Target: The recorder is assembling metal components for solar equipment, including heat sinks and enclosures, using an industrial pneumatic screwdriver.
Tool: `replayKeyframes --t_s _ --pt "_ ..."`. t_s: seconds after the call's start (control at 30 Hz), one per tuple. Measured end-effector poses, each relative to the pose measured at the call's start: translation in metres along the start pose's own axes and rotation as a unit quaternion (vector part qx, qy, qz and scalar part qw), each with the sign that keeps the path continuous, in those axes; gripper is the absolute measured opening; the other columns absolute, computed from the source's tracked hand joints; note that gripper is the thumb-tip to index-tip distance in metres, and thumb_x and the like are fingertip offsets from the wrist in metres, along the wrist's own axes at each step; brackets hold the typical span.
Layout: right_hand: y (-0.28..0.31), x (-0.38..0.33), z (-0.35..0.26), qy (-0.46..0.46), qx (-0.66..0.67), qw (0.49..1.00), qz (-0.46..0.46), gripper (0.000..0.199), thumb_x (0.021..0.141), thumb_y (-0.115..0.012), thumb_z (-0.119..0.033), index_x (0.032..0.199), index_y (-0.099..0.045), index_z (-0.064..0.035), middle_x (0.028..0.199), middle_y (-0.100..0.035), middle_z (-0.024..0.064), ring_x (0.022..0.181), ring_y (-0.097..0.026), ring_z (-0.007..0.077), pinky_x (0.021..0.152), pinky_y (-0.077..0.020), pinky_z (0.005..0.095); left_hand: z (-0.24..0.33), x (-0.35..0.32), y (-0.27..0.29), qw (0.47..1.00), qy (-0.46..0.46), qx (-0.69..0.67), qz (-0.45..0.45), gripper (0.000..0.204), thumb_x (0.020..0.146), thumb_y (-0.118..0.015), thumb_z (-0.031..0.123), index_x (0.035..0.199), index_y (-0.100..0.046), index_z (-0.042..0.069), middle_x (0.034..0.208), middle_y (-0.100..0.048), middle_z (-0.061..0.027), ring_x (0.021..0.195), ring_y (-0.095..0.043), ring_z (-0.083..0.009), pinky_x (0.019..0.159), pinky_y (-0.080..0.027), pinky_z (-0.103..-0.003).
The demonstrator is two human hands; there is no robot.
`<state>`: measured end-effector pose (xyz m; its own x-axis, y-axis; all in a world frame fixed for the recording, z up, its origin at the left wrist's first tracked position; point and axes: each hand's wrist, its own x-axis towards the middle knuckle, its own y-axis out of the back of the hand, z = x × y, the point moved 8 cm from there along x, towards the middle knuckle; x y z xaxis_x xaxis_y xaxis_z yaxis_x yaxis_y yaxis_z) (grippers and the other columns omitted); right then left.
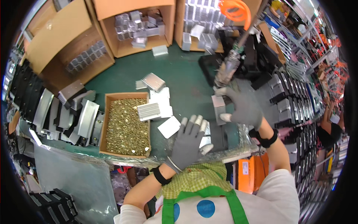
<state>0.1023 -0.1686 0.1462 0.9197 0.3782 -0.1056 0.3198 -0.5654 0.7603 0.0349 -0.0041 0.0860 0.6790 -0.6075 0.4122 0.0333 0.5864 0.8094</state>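
Observation:
My right hand (244, 108), in a grey glove with pale fingertips, curves in a pinch around a small finned silver heat sink (219, 108). Its thumb is at the near side of the piece and its fingertips are at the far end. Just beyond them hangs the tip of a power screwdriver (228, 67). My left hand (188, 142), gloved alike, lies with fingers stretched over the bench edge, partly covering silver plates (205, 141). Beside its fingertips is a flat white plate (169, 127). More heat sinks (149, 111) lie left of it, next to a box of small brass-coloured screws (126, 127).
Open cardboard boxes (134, 5) with silver parts line the back of the green bench (186, 82). Black-and-silver assemblies (67, 117) crowd the left end. Black parts (257, 59) are piled at back right, and stacked assemblies (289, 108) stand at right. An orange coiled cord (236, 13) hangs above.

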Motion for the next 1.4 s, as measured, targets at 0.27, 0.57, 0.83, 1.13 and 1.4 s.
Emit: replayKeyframes --t_s 0.27,0.57,0.83,1.13,1.4 --pt "-0.055 -0.123 0.090 -0.132 0.383 0.877 0.257 0.081 0.070 -0.082 -0.012 0.140 -0.041 -0.0056 0.126 -0.054 0.0089 0.120 -0.053 0.0229 0.102 -0.0434 0.0363 0.005 0.003 -0.002 0.999 -0.014 0.033 -0.017 0.075 0.090 -0.061 0.048 0.137 -0.048 -0.009 0.140 -0.047 -0.0268 0.133 -0.041 -0.0424 0.114 -0.029 -0.056" --pt "-0.064 -0.112 0.015 -0.171 -0.209 0.948 0.167 0.078 0.073 -0.081 -0.040 0.136 -0.049 -0.0067 0.104 -0.063 0.0161 0.088 -0.066 0.0365 0.072 -0.0528 0.0442 0.008 0.004 -0.001 0.999 -0.015 0.045 -0.023 0.074 0.089 -0.063 0.047 0.136 -0.049 -0.008 0.139 -0.048 -0.0253 0.132 -0.042 -0.0410 0.113 -0.030 -0.055" --pt "-0.079 -0.081 0.012 -0.137 -0.131 0.982 -0.019 0.087 0.078 -0.078 -0.043 0.146 -0.039 -0.0061 0.116 -0.064 0.0176 0.093 -0.068 0.0367 0.076 -0.0548 0.0435 0.006 0.004 -0.001 0.999 -0.011 0.033 -0.031 0.074 0.091 -0.059 0.048 0.138 -0.047 -0.009 0.141 -0.046 -0.0275 0.134 -0.041 -0.0429 0.113 -0.030 -0.056" --pt "-0.042 -0.050 0.042 -0.153 0.037 0.974 -0.165 0.085 0.079 -0.079 -0.039 0.144 -0.039 -0.0032 0.112 -0.067 0.0223 0.103 -0.064 0.0399 0.087 -0.0520 0.0433 0.005 0.003 -0.002 0.999 -0.009 0.035 -0.036 0.074 0.091 -0.060 0.048 0.138 -0.047 -0.009 0.140 -0.046 -0.0279 0.133 -0.041 -0.0438 0.114 -0.029 -0.057" --pt "0.012 0.090 0.094 -0.075 -0.510 0.854 0.074 0.049 0.085 -0.070 -0.028 0.127 -0.054 -0.0053 0.119 -0.059 0.0129 0.113 -0.059 0.0297 0.085 -0.0516 0.0433 0.013 0.007 0.010 0.998 -0.002 0.050 -0.031 0.075 0.093 -0.058 0.049 0.141 -0.043 -0.008 0.141 -0.042 -0.0316 0.133 -0.040 -0.0473 0.112 -0.032 -0.056"
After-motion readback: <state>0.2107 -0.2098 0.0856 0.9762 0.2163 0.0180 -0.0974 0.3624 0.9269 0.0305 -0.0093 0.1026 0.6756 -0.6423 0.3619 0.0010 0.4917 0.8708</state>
